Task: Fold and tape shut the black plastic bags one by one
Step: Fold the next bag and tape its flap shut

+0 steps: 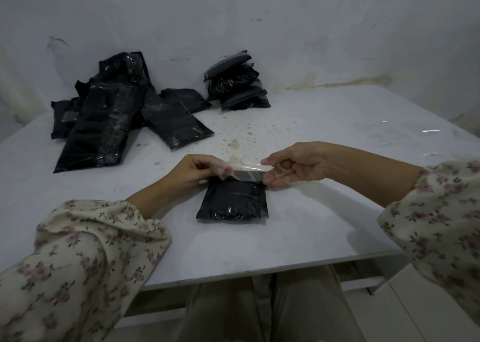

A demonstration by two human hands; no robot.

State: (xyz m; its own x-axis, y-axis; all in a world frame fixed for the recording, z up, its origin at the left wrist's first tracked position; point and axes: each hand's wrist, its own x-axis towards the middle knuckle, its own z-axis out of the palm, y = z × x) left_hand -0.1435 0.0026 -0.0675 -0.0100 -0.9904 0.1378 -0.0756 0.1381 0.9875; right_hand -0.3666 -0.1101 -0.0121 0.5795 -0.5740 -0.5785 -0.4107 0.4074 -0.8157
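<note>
Fingers [222, 169] of left hand [202, 169] are curled, and the left end of a clear tape strip [246, 173] is pinched in them. At the right hand [296, 166] the other end is pinched between thumb and forefinger, with the remaining fingers loosely spread underneath. Strip is stretched between the two hands, just over the far edge of the folded black bag [232, 202]. Whether it touches the plastic yet cannot be told. Bag lies flat on the desk [324, 224], near the front edge, between the forearms.

Step in hand, as judged: tape to be laid across the fold.
- Strip to be held taut and level until centred over the flap.
- It should be lowered so it is shared between flap and bag body.
- Middle to be pressed first, then smoothed out to both ends, so wrinkles are avoided.
- Any overhang to be wrapped round the sides.
- Risk: thin tape likely sticks to itself if slackened. The bag is not pinned by either hand, so the fold may spring open.

Further out, a loose pile of black bags [104, 123] lies far left, probably not done. A small stack of packets [236, 84] sits by the wall, probably finished.
</note>
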